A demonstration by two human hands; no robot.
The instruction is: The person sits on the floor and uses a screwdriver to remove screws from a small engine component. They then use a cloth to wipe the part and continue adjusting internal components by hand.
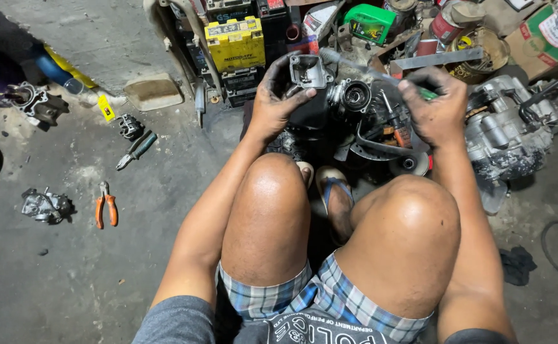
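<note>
Squatting over the concrete floor [69, 274], the person lifts a small grey metal housing [309, 71] in the left hand [278, 102], grip closed on its lower edge, held above the heap of engine parts [381, 127]. The right hand [437, 109] pinches a green-handled tool [427, 93], wrist bent inward. Greasy fingers risk the housing slipping into the heap.

A stained concrete floor [164, 210] carries orange-handled pliers [106, 204], green-handled pliers [136, 150], two small engine parts [46, 206] [130, 125], a yellow battery [235, 42], an engine case [502, 130] and a dark rag [516, 264].
</note>
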